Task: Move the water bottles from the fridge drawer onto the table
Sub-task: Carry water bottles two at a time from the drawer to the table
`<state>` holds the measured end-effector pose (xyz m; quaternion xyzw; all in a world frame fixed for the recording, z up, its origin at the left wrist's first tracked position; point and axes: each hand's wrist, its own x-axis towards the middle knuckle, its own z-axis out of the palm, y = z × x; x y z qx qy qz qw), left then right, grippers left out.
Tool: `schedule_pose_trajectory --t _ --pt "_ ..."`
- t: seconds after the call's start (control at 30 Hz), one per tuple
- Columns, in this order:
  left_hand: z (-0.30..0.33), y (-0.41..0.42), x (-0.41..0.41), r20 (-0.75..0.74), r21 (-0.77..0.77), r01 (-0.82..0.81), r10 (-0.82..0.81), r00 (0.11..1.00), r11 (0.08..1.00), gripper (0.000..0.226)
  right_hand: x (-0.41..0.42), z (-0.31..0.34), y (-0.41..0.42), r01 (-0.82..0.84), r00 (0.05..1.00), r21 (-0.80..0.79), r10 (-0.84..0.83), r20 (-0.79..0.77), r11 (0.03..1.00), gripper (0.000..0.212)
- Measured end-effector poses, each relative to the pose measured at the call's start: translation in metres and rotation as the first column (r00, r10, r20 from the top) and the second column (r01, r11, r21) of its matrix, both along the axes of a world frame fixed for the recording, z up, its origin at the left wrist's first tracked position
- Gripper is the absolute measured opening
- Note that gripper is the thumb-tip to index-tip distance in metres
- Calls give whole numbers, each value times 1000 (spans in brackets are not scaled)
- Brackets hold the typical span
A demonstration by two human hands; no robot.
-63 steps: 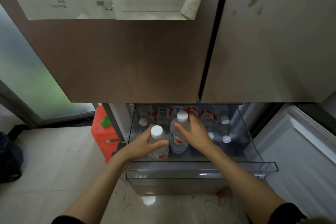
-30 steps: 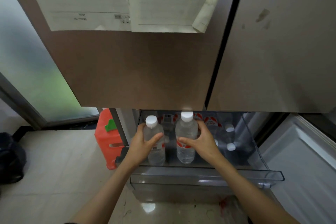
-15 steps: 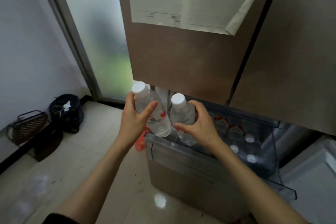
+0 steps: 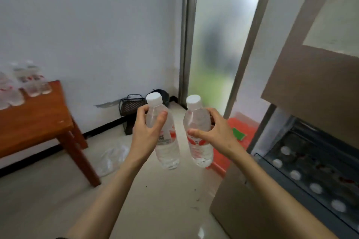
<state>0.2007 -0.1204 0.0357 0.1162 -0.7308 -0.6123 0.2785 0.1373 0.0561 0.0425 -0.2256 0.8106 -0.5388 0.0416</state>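
My left hand [image 4: 146, 132] grips a clear water bottle [image 4: 166, 147] with a white cap and red label, held up over the floor. My right hand [image 4: 218, 134] grips a second, matching bottle [image 4: 198, 122] beside it. The open fridge drawer [image 4: 303, 163] lies at the lower right, with several white bottle caps showing inside. A brown wooden table [image 4: 38, 120] stands at the left against the wall, and several water bottles [image 4: 31, 79] stand on its far part.
A black wire basket [image 4: 132, 105] and a dark bag [image 4: 162, 93] sit on the floor in the corner. An orange-red stool [image 4: 244, 130] stands beside the fridge. Crumpled clear plastic [image 4: 110, 157] lies on the tiled floor near the table leg. Frosted glass door behind.
Both hands have lifted a bottle each out of the drawer and carried them left. The view has swung left, so the table and wall have come into sight.
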Motion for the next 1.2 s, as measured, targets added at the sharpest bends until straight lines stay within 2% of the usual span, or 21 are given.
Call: schedule_pose_trajectory --t 0.17,0.3,0.57,0.73,0.87,1.03,1.2 --pt "-5 -128 44 74 -50 -173 177 981 984 36 16 -16 -129 -151 987 31 149 60 988 63" --pt "-13 -217 73 112 -110 -229 241 964 967 37 29 -25 -226 -252 964 36 247 100 967 58" --pt "-41 -353 96 207 -93 -352 364 908 931 38 24 -38 -380 -434 900 122 421 115 893 62" --pt "-58 -424 78 267 -102 -412 424 866 906 46 -10 -54 -468 -495 868 186 477 134 849 72" --pt "-67 -492 46 308 -150 -438 463 831 886 47 -50 -65 -546 -549 835 197 529 150 812 74" --pt "-60 -581 -3 371 -149 -460 480 795 876 61 -106 -66 -637 -588 809 217 575 126 780 75" --pt "-61 -653 -44 422 -164 -517 534 733 840 67 -145 -70 -715 -547 813 383 582 29 744 82"
